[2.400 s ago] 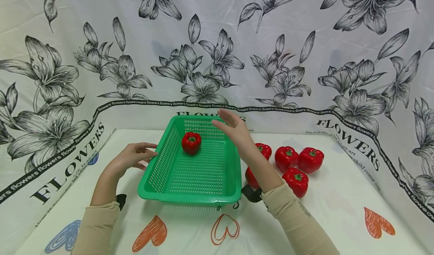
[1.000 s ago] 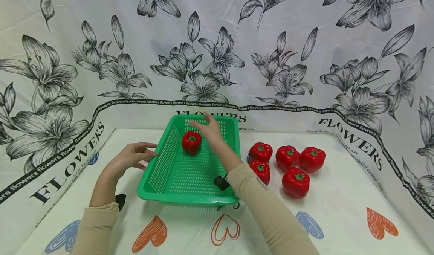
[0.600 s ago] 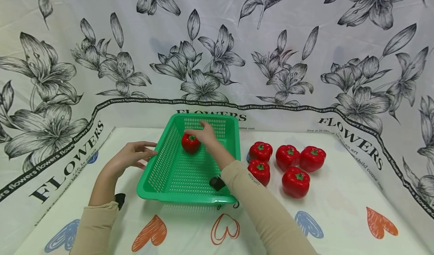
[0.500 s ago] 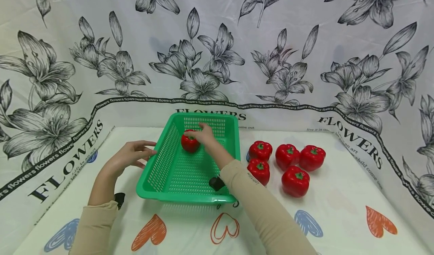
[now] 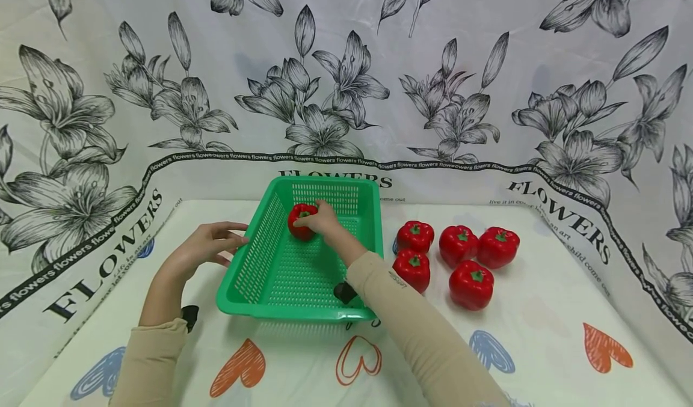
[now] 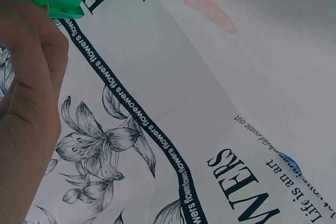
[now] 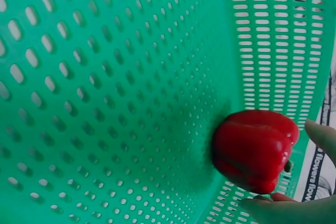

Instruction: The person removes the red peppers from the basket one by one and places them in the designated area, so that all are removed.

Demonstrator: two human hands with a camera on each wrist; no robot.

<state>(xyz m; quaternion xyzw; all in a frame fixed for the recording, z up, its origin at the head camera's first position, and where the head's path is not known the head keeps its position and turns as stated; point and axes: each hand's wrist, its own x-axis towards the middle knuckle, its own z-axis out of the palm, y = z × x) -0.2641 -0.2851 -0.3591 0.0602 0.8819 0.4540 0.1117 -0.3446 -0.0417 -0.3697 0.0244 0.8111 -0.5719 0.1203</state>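
Note:
A green plastic basket (image 5: 303, 314) with slotted walls stands on the cloth in front of me. One red bell pepper (image 5: 298, 231) sits inside, towards its far left corner. My right hand (image 5: 326, 222) reaches into the basket, with thumb and fingers spread around the top of that pepper. In the right wrist view, gaps show between the pepper (image 7: 252, 150) and the fingertips (image 7: 316, 129). My left hand (image 5: 208, 244) is at the outside of the basket's left rim, with relaxed fingers touching it. The left wrist view shows those fingers beside the basket's edge (image 6: 68, 11).
Several more red bell peppers (image 5: 471, 285) stand grouped on the cloth to the right of the basket. A white cloth (image 5: 541, 329) with printed hearts covers the table. Behind it hangs a floral curtain (image 5: 346, 94). A black wrist device (image 5: 344, 293) is on my right wrist.
My right hand has moved left from over the basket's right rim, then down into the basket to the pepper. The left hand stays at the left rim. The head view has tilted slightly.

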